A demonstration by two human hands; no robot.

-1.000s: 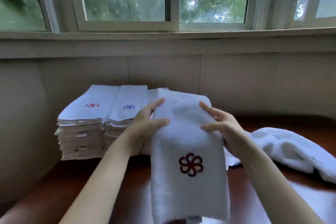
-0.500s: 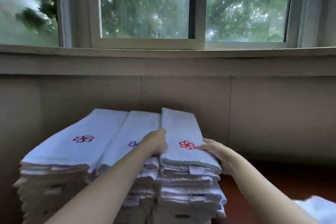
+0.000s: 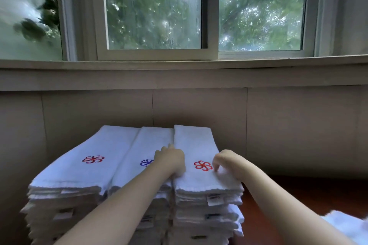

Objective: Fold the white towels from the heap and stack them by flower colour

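Note:
Three stacks of folded white towels stand side by side against the wall. The left stack (image 3: 75, 167) shows a dark red flower, the middle stack (image 3: 139, 151) a blue flower. A towel with a bright red flower (image 3: 197, 145) tops the right stack. My left hand (image 3: 171, 160) rests on that towel's left edge, over the gap to the middle stack, and its fingers are hidden behind the back of the hand. My right hand (image 3: 225, 160) touches the towel's right side with bent fingertips beside the flower.
A corner of the loose white towel heap (image 3: 346, 225) shows at the bottom right on the dark red-brown table (image 3: 288, 195). A beige panelled wall (image 3: 278, 129) and a window sill run close behind the stacks.
The folded towel that both hands held up over the table now lies on top of the right stack. My view has moved closer, and my right fingers have bent.

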